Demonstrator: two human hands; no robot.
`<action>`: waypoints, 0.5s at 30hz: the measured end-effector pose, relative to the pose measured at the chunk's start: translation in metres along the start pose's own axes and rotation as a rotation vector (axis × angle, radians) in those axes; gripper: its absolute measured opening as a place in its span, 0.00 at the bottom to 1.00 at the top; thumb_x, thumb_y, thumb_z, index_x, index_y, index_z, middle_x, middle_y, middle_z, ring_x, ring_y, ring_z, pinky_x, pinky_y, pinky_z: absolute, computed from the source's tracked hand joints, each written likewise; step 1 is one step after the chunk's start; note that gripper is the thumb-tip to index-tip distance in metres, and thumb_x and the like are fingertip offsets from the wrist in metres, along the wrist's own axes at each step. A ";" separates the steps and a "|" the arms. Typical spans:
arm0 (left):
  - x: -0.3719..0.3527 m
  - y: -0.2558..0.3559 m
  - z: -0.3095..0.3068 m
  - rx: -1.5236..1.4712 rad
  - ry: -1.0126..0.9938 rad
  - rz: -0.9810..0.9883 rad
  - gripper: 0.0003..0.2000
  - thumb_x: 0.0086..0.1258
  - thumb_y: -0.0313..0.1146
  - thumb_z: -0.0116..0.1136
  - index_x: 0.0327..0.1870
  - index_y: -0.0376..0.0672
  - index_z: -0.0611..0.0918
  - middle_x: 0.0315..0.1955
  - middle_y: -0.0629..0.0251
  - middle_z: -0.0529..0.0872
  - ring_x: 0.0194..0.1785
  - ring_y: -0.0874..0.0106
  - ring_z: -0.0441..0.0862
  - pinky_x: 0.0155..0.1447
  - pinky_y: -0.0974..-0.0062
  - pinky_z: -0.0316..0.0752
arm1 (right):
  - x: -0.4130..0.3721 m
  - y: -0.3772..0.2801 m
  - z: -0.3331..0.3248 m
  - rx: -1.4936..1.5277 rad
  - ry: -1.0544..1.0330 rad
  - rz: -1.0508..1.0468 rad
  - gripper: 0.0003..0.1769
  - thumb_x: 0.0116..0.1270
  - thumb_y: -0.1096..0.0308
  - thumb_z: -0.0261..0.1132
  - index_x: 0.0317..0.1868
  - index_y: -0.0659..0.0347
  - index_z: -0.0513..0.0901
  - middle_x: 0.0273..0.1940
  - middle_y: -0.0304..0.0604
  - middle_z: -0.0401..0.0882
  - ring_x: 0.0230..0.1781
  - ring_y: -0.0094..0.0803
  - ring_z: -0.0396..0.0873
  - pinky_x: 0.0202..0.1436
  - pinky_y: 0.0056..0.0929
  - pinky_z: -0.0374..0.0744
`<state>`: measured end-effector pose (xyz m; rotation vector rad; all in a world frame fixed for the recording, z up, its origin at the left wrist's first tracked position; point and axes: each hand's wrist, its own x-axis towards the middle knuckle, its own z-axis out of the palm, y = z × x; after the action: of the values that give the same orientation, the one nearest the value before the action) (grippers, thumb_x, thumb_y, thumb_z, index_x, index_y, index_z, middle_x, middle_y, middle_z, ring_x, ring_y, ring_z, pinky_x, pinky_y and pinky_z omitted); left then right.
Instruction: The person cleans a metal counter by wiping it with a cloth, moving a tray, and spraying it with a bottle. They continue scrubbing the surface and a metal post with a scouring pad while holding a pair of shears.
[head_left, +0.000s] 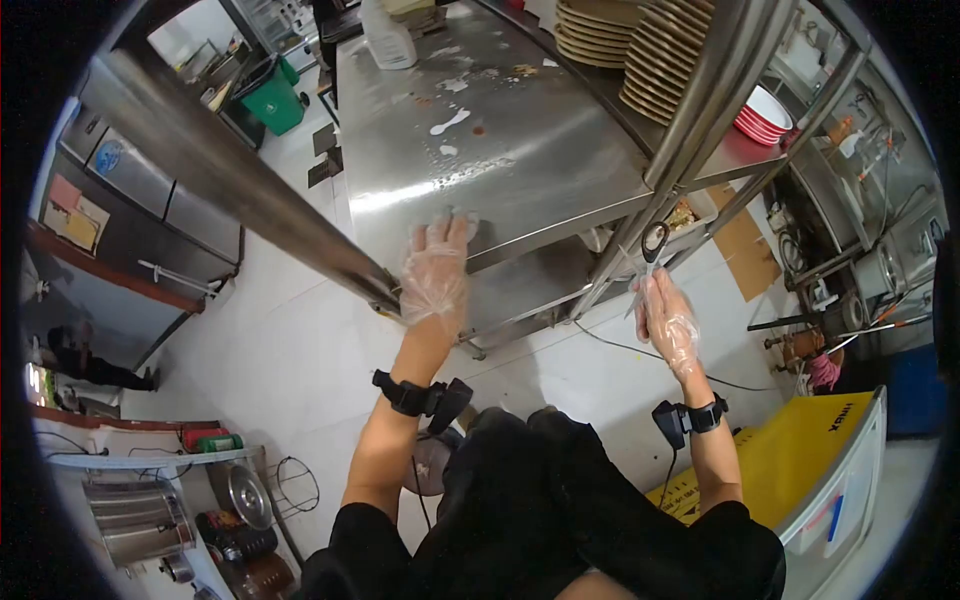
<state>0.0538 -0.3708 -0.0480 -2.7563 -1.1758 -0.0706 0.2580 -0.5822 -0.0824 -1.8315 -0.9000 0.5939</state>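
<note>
My left hand (437, 272), in a clear plastic glove, lies palm down at the near left corner of the steel table (560, 165), its fingers stretched out on the metal. Splashes of white liquid (450, 122) and brown specks lie on the tabletop beyond it. My right hand (668, 318), also gloved, is off the table's right corner, near the steel post. Its fingers are closed round the lower part of scissors (655, 240), whose black loop handle points up. The palm and fingers hide most of the blades.
A steel post (240, 170) slants close by my left hand. On the upper shelf stand stacked plates (668, 60) and red-rimmed bowls (764, 116). A white bottle (386, 38) stands at the table's far left. A yellow panel (800, 455) is at lower right; a cable (640, 350) crosses the floor.
</note>
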 end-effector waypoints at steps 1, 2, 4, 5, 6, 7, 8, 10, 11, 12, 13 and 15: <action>-0.006 0.000 -0.003 0.028 -0.034 -0.069 0.33 0.68 0.18 0.44 0.76 0.52 0.59 0.76 0.64 0.60 0.75 0.59 0.64 0.77 0.65 0.62 | 0.002 -0.002 0.006 -0.018 0.014 -0.008 0.18 0.81 0.58 0.46 0.36 0.61 0.72 0.13 0.39 0.65 0.11 0.28 0.68 0.20 0.29 0.67; -0.005 0.009 0.002 0.037 -0.029 -0.085 0.34 0.68 0.18 0.46 0.76 0.52 0.59 0.76 0.64 0.60 0.76 0.56 0.62 0.78 0.61 0.61 | 0.005 -0.008 0.011 -0.018 0.001 -0.012 0.18 0.81 0.58 0.46 0.36 0.61 0.72 0.13 0.39 0.65 0.11 0.28 0.68 0.20 0.29 0.67; 0.011 0.025 0.037 -0.025 0.118 0.030 0.34 0.66 0.19 0.49 0.75 0.52 0.61 0.75 0.63 0.62 0.74 0.56 0.64 0.78 0.60 0.60 | 0.011 -0.020 0.022 -0.054 -0.048 -0.103 0.17 0.81 0.58 0.46 0.38 0.60 0.73 0.14 0.40 0.66 0.11 0.29 0.68 0.20 0.29 0.68; 0.017 0.037 0.041 -0.074 0.218 0.103 0.34 0.66 0.20 0.50 0.75 0.53 0.61 0.74 0.62 0.63 0.73 0.56 0.65 0.78 0.60 0.60 | 0.016 -0.020 0.027 -0.043 -0.061 -0.082 0.17 0.81 0.58 0.46 0.39 0.60 0.74 0.14 0.40 0.67 0.11 0.29 0.68 0.20 0.30 0.68; 0.023 0.045 0.037 -0.124 0.320 0.178 0.34 0.66 0.21 0.51 0.75 0.54 0.61 0.74 0.62 0.64 0.72 0.56 0.66 0.78 0.60 0.59 | 0.019 -0.025 0.033 -0.047 -0.073 -0.084 0.17 0.81 0.58 0.46 0.39 0.60 0.74 0.14 0.40 0.67 0.11 0.29 0.68 0.20 0.30 0.68; 0.029 0.050 0.033 -0.114 0.303 0.246 0.34 0.66 0.21 0.51 0.75 0.54 0.61 0.73 0.63 0.66 0.71 0.57 0.68 0.77 0.60 0.61 | 0.021 -0.030 0.039 -0.033 -0.029 -0.114 0.18 0.81 0.58 0.46 0.39 0.60 0.75 0.14 0.40 0.67 0.11 0.28 0.68 0.20 0.30 0.68; 0.032 0.053 0.022 -0.105 0.287 0.318 0.34 0.66 0.21 0.51 0.75 0.54 0.62 0.72 0.65 0.67 0.70 0.58 0.69 0.76 0.61 0.62 | 0.022 -0.034 0.041 -0.019 0.019 -0.141 0.18 0.81 0.58 0.46 0.39 0.60 0.75 0.14 0.39 0.67 0.11 0.28 0.68 0.20 0.30 0.68; 0.027 0.044 0.029 -0.095 0.400 0.320 0.33 0.66 0.23 0.54 0.74 0.56 0.64 0.69 0.69 0.71 0.70 0.62 0.69 0.70 0.58 0.68 | 0.027 -0.015 0.036 0.010 0.020 -0.123 0.18 0.81 0.57 0.46 0.40 0.60 0.75 0.14 0.39 0.68 0.12 0.27 0.69 0.20 0.29 0.68; 0.021 0.034 0.031 -0.078 0.430 0.315 0.33 0.65 0.24 0.55 0.73 0.58 0.66 0.69 0.69 0.72 0.69 0.63 0.70 0.68 0.57 0.70 | 0.030 -0.001 0.030 -0.024 0.069 -0.135 0.18 0.81 0.57 0.46 0.40 0.61 0.75 0.14 0.39 0.68 0.12 0.26 0.69 0.20 0.29 0.68; 0.013 0.024 0.034 -0.085 0.375 0.308 0.34 0.66 0.25 0.54 0.74 0.64 0.64 0.72 0.70 0.68 0.69 0.60 0.70 0.66 0.55 0.72 | 0.028 -0.001 0.027 -0.054 0.119 -0.146 0.18 0.81 0.56 0.46 0.40 0.61 0.75 0.14 0.39 0.68 0.11 0.26 0.69 0.19 0.29 0.68; 0.002 0.013 0.036 -0.084 0.375 0.315 0.34 0.66 0.25 0.54 0.74 0.64 0.64 0.72 0.70 0.68 0.69 0.60 0.70 0.66 0.55 0.72 | 0.017 -0.004 0.019 -0.004 0.129 -0.081 0.19 0.81 0.56 0.46 0.40 0.61 0.74 0.14 0.38 0.68 0.10 0.26 0.67 0.17 0.29 0.67; -0.024 -0.009 0.039 0.206 0.378 0.190 0.37 0.66 0.26 0.55 0.76 0.68 0.60 0.76 0.73 0.61 0.70 0.56 0.68 0.67 0.53 0.71 | 0.008 0.015 0.001 0.022 0.153 -0.007 0.19 0.81 0.56 0.47 0.40 0.61 0.74 0.14 0.36 0.67 0.10 0.25 0.66 0.15 0.27 0.65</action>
<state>0.0302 -0.3754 -0.0878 -2.5111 -0.7746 -0.4056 0.2672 -0.5786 -0.0968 -1.8266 -0.7937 0.4506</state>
